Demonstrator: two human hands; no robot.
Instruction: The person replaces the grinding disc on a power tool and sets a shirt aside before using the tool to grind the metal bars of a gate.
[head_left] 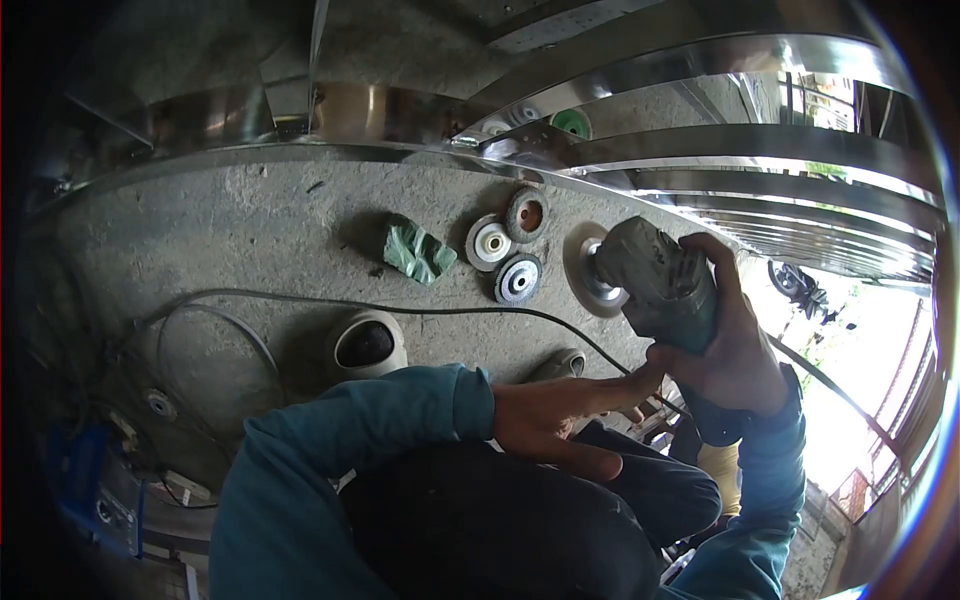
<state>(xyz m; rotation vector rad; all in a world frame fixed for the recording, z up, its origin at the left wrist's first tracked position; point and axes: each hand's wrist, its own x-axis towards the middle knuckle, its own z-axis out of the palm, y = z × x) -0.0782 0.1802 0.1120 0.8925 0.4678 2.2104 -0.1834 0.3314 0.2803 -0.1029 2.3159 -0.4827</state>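
Note:
My right hand (740, 350) is wrapped round the body of an angle grinder (660, 285), its head tilted up and left. A round pale disc (582, 270) is fitted on the grinder and faces left. My left hand (560, 420) reaches in from the left, index finger stretched to the grinder's lower side by my right thumb, its own thumb apart. On the concrete floor beyond lie a white-centred disc (490, 243), a brown-centred disc (527, 214) and a dark flap disc (517, 281), grouped closely. A jagged green block (418, 250) sits left of them.
Shiny metal bars (740, 148) form a frame across the top and right. A green disc (571, 123) lies behind its lower rail. A dark cable (450, 311) crosses the floor near my shoe (370, 343). Blue equipment (95, 490) stands lower left; a motorcycle (798, 285) is outside.

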